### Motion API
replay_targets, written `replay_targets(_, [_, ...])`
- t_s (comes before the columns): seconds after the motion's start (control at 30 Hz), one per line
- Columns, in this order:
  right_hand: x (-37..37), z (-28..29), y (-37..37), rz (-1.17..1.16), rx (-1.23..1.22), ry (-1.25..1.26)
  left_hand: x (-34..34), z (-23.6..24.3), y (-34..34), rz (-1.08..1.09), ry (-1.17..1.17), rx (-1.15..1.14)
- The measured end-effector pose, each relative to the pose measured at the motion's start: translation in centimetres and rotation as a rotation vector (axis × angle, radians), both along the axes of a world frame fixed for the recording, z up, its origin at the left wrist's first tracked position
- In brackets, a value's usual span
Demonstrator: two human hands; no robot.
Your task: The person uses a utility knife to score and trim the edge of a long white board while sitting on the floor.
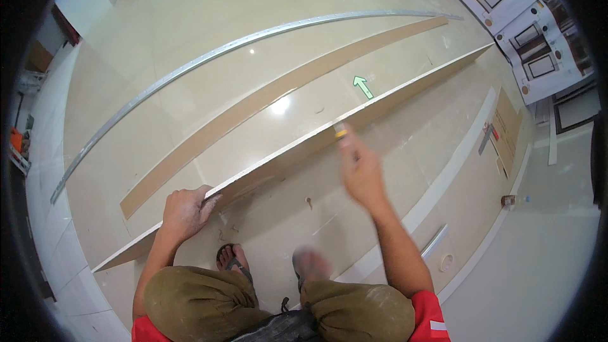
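A long plasterboard strip (411,90) with a white cut edge and a brownish face stands on edge, slanting from lower left to upper right in front of my feet. My left hand (185,212) is closed over its upper edge near the left end, fingers dusty with white powder. My right hand (363,174), smeared by motion, is closed round a small tool (342,132) with a yellow band. The tool's tip is at the board's upper edge near the middle; its exact kind is too blurred to tell.
Beyond the board lie a flat brown strip (278,92) and a long metal profile (253,37) on the tiled floor. To the right are a cardboard piece (506,120) with a tool (487,138) on it, a bottle (513,200), a tape roll (447,262) and printed boxes (538,50).
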State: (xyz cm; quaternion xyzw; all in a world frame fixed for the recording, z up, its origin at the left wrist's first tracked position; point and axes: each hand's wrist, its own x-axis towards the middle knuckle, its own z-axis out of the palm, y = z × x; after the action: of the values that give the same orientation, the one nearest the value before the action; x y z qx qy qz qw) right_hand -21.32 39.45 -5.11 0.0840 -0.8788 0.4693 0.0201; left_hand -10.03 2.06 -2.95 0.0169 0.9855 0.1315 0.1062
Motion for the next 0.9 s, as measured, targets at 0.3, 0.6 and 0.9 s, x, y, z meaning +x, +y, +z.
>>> replay_targets(0.3, [8.9,1.4,-6.5,0.675,-0.202,-0.371,-1.5,0.2,0.1,-0.066,-0.052,0.045])
replay_targets(0.6, [10.1,3.1,5.3,-0.195,-0.470,-0.649,-15.8,-1.9,13.2,-0.429,0.003,0.123])
replay_targets(0.9, [10.9,3.3,8.2,-0.284,-0.493,-0.570,-18.6,-3.4,15.4,-0.376,-0.009,0.173])
